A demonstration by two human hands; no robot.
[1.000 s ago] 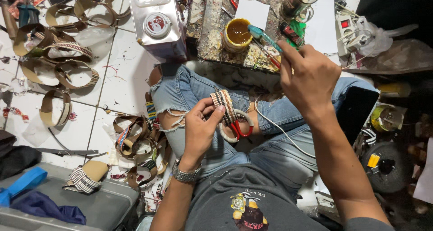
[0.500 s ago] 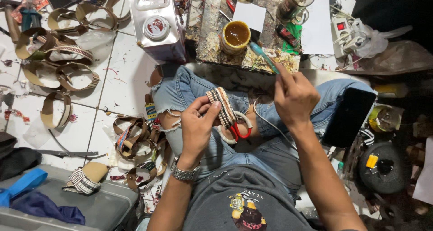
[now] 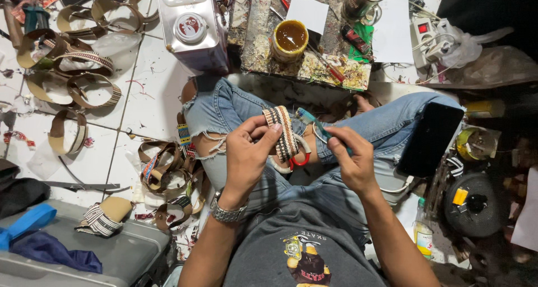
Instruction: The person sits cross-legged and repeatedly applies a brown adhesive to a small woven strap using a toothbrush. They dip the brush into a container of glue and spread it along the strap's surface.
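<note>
1. Where the person's crossed legs meet, the left hand [image 3: 246, 155] pinches a woven strap [image 3: 283, 133] over the lap.
2. Strap: a narrow upright band, beige with dark patterned stripes.
3. Right hand [image 3: 350, 161]: grip closed on a teal brush [image 3: 314, 124], its tip just beside the strap.
4. Red-handled scissors [image 3: 297, 159] lie beneath.

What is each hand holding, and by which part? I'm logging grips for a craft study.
The left hand pinches the woven patterned strap by its left edge. The right hand grips the teal-handled brush low on its handle.
</note>
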